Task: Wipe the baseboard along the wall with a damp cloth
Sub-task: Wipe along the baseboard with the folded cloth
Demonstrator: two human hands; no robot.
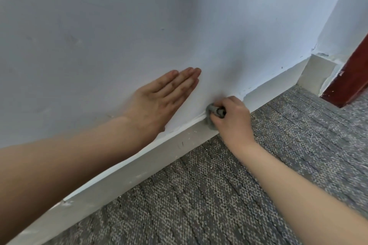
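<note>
A white baseboard (139, 167) runs diagonally from lower left to the corner at upper right, between the pale wall and the carpet. My right hand (231, 119) grips a small bunched grey cloth (212, 110) and holds it against the top edge of the baseboard. Most of the cloth is hidden under my fingers. My left hand (161, 97) lies flat on the wall (119, 26) just above the baseboard, fingers straight and together, a little left of the cloth.
Grey patterned carpet (249, 195) covers the floor below the baseboard. At the right the baseboard turns a corner (304, 73) and meets a dark red door frame (350, 77). Small paint flecks mark the baseboard.
</note>
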